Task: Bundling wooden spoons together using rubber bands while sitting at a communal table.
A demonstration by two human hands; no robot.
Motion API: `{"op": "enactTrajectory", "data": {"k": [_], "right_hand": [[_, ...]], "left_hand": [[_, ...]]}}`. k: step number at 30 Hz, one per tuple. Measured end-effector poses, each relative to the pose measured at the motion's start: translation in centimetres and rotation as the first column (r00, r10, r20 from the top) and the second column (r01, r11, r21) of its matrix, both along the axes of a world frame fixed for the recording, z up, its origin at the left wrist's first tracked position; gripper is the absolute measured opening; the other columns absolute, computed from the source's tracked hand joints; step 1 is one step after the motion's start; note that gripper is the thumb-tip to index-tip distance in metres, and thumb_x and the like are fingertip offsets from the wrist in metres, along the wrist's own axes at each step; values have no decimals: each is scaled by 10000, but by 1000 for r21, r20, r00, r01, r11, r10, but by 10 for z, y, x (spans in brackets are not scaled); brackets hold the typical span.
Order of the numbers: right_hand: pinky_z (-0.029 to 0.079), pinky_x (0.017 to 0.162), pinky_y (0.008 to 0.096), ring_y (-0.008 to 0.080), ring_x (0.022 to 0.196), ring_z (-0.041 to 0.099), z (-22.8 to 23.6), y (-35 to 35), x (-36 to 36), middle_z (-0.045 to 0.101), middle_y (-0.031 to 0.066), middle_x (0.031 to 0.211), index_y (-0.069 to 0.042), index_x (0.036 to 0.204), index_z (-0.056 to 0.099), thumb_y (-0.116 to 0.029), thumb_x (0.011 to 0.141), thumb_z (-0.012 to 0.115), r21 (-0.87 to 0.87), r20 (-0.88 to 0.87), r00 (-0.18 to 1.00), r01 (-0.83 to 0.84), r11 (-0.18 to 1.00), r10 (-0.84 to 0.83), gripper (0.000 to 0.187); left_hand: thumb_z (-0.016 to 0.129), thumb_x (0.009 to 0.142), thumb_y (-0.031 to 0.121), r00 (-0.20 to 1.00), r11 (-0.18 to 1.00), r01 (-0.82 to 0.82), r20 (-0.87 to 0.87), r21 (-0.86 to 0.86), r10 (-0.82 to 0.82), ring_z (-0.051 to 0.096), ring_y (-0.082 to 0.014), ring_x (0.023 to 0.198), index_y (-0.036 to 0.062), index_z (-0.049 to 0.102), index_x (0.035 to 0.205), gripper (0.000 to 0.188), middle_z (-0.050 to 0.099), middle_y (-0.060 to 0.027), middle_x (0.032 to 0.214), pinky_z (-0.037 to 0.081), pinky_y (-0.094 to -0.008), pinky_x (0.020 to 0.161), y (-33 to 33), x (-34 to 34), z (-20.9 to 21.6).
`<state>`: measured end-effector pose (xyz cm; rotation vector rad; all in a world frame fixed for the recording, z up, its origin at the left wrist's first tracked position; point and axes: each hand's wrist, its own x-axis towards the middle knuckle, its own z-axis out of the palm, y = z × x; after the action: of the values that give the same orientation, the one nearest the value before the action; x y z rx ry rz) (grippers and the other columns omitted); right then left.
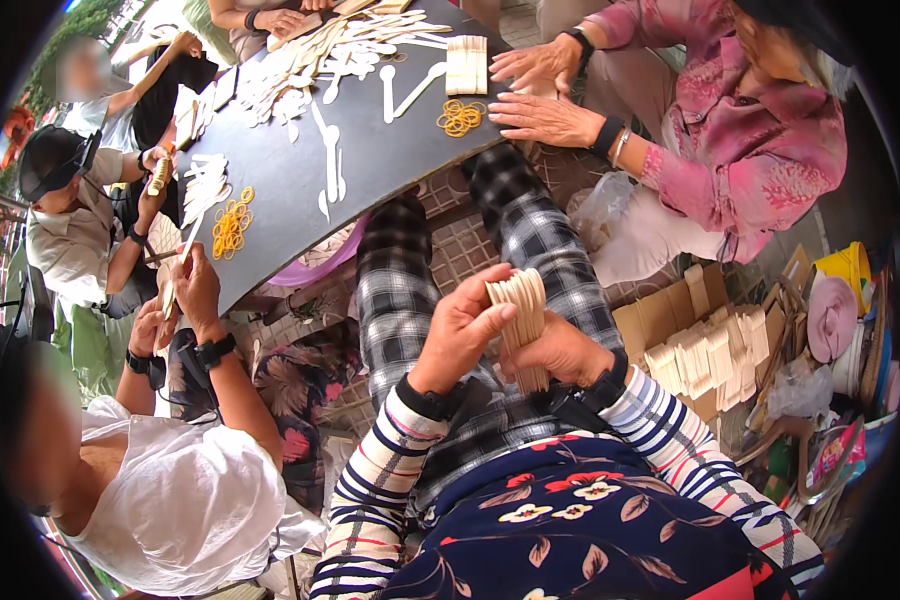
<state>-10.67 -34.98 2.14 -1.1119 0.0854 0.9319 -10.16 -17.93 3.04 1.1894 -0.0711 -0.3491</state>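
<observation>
Over my lap, my two hands hold a thick stack of pale wooden spoons (520,305) on a slant. My left hand (462,335) grips its upper left side, thumb across the front and fingers behind. Wrapped round the lower part is my right hand (565,352), its fingers partly hidden by the stack. On the dark table (370,150) ahead lie a large pile of loose wooden spoons (300,70), a neat bundle of sticks (467,65) and yellow rubber bands (460,118).
A cardboard box (650,325) with wooden-spoon bundles (710,355) stands at my right, near a yellow bucket (846,270). A person in pink sits at the right with both hands at the table's edge. Others work at the left, beside more rubber bands (232,225).
</observation>
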Motion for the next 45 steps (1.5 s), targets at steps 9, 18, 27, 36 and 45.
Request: {"op": "enactTrajectory", "data": {"k": [9, 18, 27, 36, 45], "right_hand": [[514, 616, 317, 200, 654, 632, -6, -5, -3, 631, 108, 721, 21, 855, 602, -8, 681, 663, 21, -62, 995, -74, 997, 75, 186], [519, 646, 308, 175, 681, 629, -2, 2, -1, 625, 86, 735, 11, 862, 610, -13, 687, 670, -7, -62, 989, -132, 991, 131, 186], [516, 646, 300, 166, 685, 624, -2, 3, 3, 625, 78, 742, 8, 852, 609, -7, 688, 674, -13, -79, 990, -122, 992, 121, 176], [510, 634, 304, 177, 673, 623, 0, 8, 4, 619, 80, 722, 9, 838, 605, 3, 690, 665, 7, -52, 993, -106, 994, 106, 160], [534, 629, 324, 208, 663, 645, -17, 1, 12, 627, 97, 743, 15, 849, 601, 7, 730, 665, 81, -73, 957, 285, 955, -280, 136]], "left_hand": [[669, 860, 123, 954, 891, -295, 162, 345, 253, 579, -113, 963, -22, 556, 1191, 378, 637, -53, 1075, 466, -253, 840, 50, 49, -6], [629, 754, 135, 705, -64, -661, 649, 747, 286, 589, -360, 879, -19, 659, 877, 199, 630, -195, 855, 474, -424, 792, 168, 174, -43], [598, 718, 100, 894, -172, -220, 269, 960, 358, 629, -369, 881, -15, 659, 785, 146, 653, -202, 874, 502, -438, 793, 171, 203, -28], [620, 729, 99, 787, -284, -471, 544, 835, 292, 640, -346, 827, 4, 611, 738, 96, 657, -184, 829, 509, -415, 715, 197, 200, -44], [595, 873, 77, 958, 988, -148, -255, -36, 134, 518, -119, 579, 29, 584, 887, 51, 575, -44, 714, 419, -250, 518, 112, 92, -3]]}}
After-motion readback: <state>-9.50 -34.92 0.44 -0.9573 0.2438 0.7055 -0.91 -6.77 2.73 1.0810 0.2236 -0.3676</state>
